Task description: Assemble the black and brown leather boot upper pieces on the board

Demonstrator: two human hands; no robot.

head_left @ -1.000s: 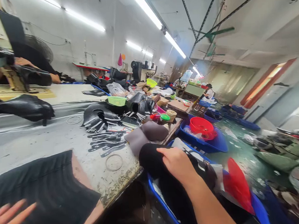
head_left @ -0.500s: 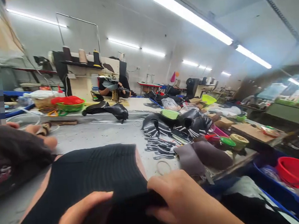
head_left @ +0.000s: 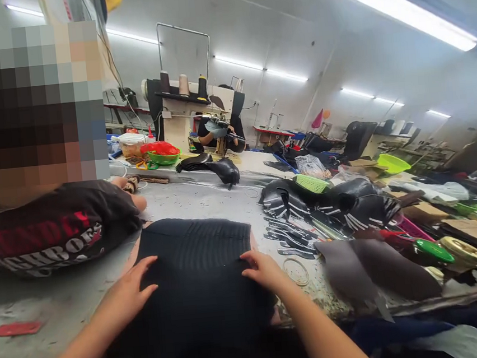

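A stack of black pieces (head_left: 198, 284) lies at the near edge of the worktable, its far edges layered in fine steps. My left hand (head_left: 141, 281) rests at the stack's left side, fingers apart and thumb stretched toward the middle. At the right side, my right hand (head_left: 261, 268) has its thumb and fingers spread a little, touching the stack's edge. Pale pinkish material shows along both sides of the black pieces. The near end of the stack is dark and hard to make out.
Beside me on the left, a person in a dark shirt (head_left: 58, 230) leans on the table (head_left: 198, 202). Right of the stack are a tape ring (head_left: 296, 272), black strips (head_left: 290, 236) and brown pieces (head_left: 378, 269). A sewing machine (head_left: 192, 113) stands behind.
The view has swung left and pulled back, showing more of the person. Both my hands have loosened from the near part of the stack and now lie at its sides, fingers apart.
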